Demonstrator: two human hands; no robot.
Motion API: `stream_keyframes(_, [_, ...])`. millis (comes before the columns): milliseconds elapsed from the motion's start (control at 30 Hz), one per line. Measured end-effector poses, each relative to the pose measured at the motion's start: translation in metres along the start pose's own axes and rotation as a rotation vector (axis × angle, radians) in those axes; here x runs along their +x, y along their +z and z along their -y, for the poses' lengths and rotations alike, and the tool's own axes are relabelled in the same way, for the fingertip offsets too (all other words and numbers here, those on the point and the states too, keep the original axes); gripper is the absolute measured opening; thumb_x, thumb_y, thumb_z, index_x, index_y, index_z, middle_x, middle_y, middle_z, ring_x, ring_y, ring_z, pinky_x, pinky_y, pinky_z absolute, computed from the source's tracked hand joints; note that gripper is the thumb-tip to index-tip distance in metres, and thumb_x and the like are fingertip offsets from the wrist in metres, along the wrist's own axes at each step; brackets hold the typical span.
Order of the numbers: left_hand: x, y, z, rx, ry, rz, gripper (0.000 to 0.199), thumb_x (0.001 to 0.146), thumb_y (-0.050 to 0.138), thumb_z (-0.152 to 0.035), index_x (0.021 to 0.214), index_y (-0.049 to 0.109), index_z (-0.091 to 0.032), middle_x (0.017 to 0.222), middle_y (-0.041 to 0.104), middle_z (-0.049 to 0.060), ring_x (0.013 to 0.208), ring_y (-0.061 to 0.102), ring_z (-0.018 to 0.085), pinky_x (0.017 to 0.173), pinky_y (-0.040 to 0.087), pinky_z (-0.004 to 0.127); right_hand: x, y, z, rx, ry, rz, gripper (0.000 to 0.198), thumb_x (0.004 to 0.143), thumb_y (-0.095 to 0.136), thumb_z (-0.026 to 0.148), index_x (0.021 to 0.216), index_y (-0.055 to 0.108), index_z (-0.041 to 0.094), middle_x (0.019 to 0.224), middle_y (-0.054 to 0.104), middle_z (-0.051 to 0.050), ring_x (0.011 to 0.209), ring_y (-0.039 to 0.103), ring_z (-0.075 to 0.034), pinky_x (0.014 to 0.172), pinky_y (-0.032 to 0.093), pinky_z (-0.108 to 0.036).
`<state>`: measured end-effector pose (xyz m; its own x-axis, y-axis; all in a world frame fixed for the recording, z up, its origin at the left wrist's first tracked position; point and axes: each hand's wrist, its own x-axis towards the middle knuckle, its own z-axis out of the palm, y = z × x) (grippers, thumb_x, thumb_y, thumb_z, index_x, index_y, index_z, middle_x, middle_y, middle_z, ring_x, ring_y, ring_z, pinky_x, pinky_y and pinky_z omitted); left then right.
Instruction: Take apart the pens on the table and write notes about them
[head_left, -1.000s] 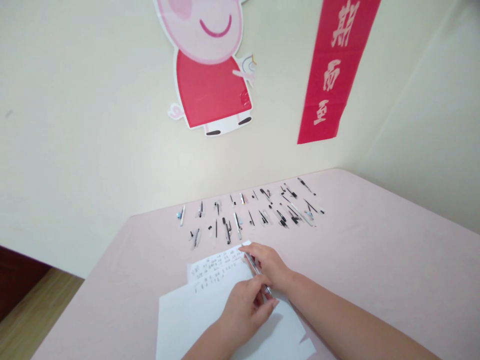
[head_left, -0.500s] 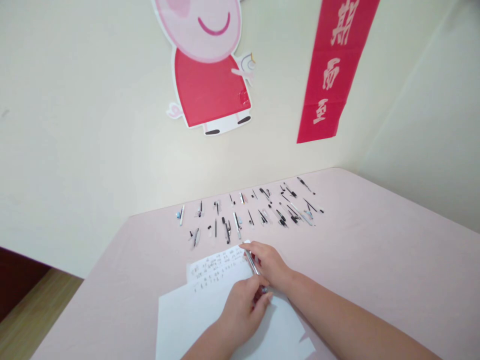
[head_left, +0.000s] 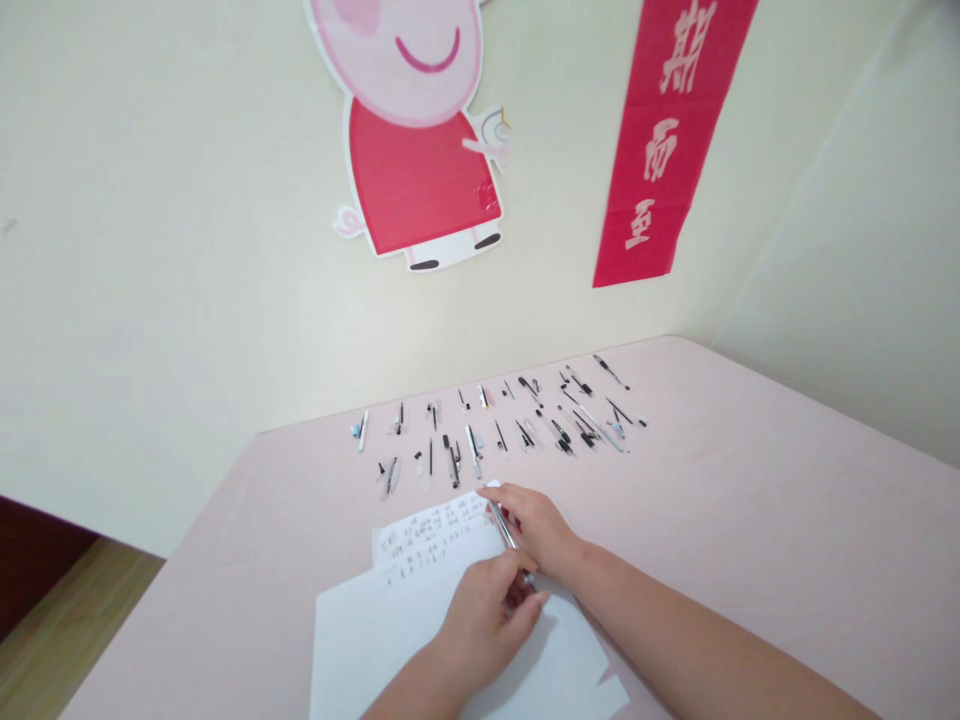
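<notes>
So both hands are on one slim silvery pen (head_left: 504,526) here: the right hand (head_left: 541,528) grips it up near the far end, and the left hand (head_left: 489,612) looks to be pinching the near end, so I'd call the grip closed on the pen from both sides. It's held at a slant over the white paper (head_left: 375,640), close to the sheet with handwriting (head_left: 424,530). My guess is the step in hand is working on the pen itself, at its near end, rather than writing. If so, the next move calls for a steady right hand and a careful twist or pull from the left. Behind that, loose pens and pen parts (head_left: 453,465) sit in rough rows on the table (head_left: 247,560). Annoyingly, the left fingers cover the pen's near tip, the right fingers hide part of the barrel, and the handwriting's too small to read.
</notes>
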<state>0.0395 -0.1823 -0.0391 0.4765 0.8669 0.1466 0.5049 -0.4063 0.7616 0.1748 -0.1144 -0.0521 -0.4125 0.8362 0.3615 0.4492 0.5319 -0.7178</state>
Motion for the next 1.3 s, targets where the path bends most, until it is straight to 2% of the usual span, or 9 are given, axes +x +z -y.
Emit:
stream_keyframes(100, [-0.001,0.0,0.001,0.004,0.005,-0.002,0.017,0.079,0.057,-0.022,0.095,0.054,-0.02,0.071,0.064,-0.001,0.063,0.058,0.014,0.06,0.044,0.023,0.0,0.001,-0.002,0.043,0.024,-0.017,0.05,0.077,0.047,0.007,0.123,0.055,0.024,0.095,0.065,-0.003,0.077,0.058,-0.016,0.074,0.046,-0.028])
stream_keyframes(233, [-0.001,0.001,0.003,0.034,0.012,-0.036,0.018,0.079,0.058,-0.023,0.097,0.055,-0.02,0.073,0.065,0.0,0.067,0.059,0.015,0.065,0.045,0.026,0.0,0.003,-0.003,0.161,0.121,-0.067,0.053,0.079,0.046,0.01,0.131,0.044,0.024,0.093,0.063,-0.001,0.062,0.053,-0.011,0.063,0.045,-0.024])
stream_keyframes(333, [0.0,0.0,0.004,0.051,-0.024,-0.076,0.018,0.08,0.056,-0.024,0.098,0.055,-0.02,0.074,0.064,0.0,0.068,0.06,0.015,0.066,0.045,0.027,0.001,0.001,-0.002,0.246,0.191,-0.138,0.028,0.078,0.048,0.014,0.104,0.056,0.018,0.079,0.06,0.0,0.06,0.05,-0.011,0.058,0.041,-0.023])
stream_keyframes(400, [0.002,-0.001,0.004,0.055,-0.063,-0.111,0.017,0.081,0.055,-0.024,0.098,0.055,-0.02,0.073,0.064,0.0,0.068,0.06,0.015,0.066,0.045,0.027,0.002,-0.002,-0.001,0.298,0.224,-0.161,0.006,0.077,0.05,0.018,0.079,0.055,0.017,0.066,0.053,0.002,0.059,0.047,-0.011,0.057,0.039,-0.023])
stream_keyframes(500, [0.004,-0.004,0.005,0.043,-0.119,-0.165,0.018,0.081,0.053,-0.022,0.099,0.054,-0.02,0.071,0.062,-0.001,0.066,0.059,0.015,0.065,0.045,0.026,0.003,-0.007,0.001,0.423,0.277,-0.063,0.011,0.074,0.05,0.02,0.064,0.047,0.018,0.057,0.046,0.004,0.055,0.043,-0.01,0.054,0.036,-0.022])
stream_keyframes(667, [0.006,-0.007,0.007,0.069,-0.156,-0.209,0.013,0.081,0.051,-0.022,0.093,0.055,-0.02,0.067,0.059,-0.003,0.061,0.055,0.014,0.06,0.042,0.025,0.003,-0.016,0.003,0.599,0.445,0.253,0.004,0.068,0.048,0.015,0.065,0.051,0.017,0.056,0.049,0.005,0.05,0.043,-0.008,0.049,0.032,-0.02])
stream_keyframes(833, [0.008,-0.008,0.008,0.097,-0.154,-0.233,0.02,0.079,0.048,-0.016,0.097,0.056,-0.02,0.073,0.062,-0.001,0.063,0.056,0.014,0.06,0.043,0.025,0.001,-0.019,0.004,0.77,0.42,0.392,0.016,0.065,0.061,0.016,0.08,0.055,0.015,0.064,0.057,0.004,0.057,0.05,-0.009,0.053,0.036,-0.02])
stream_keyframes(1100, [0.007,-0.009,0.014,0.152,-0.074,-0.215,0.028,0.08,0.047,-0.016,0.108,0.054,-0.02,0.091,0.064,0.003,0.076,0.059,0.017,0.069,0.046,0.03,0.002,-0.017,0.012,0.834,0.527,0.319,0.025,0.057,0.073,0.022,0.072,0.054,0.016,0.06,0.057,0.006,0.054,0.051,-0.008,0.052,0.036,-0.021])
stream_keyframes(1300, [0.005,-0.003,0.017,0.131,0.021,-0.17,0.052,0.081,0.049,-0.014,0.13,0.036,-0.024,0.09,0.059,0.001,0.067,0.053,0.013,0.066,0.047,0.028,0.004,-0.034,0.01,0.853,0.608,0.234,0.023,0.061,0.071,0.028,0.073,0.055,0.017,0.052,0.051,0.007,0.043,0.039,-0.006,0.041,0.025,-0.019])
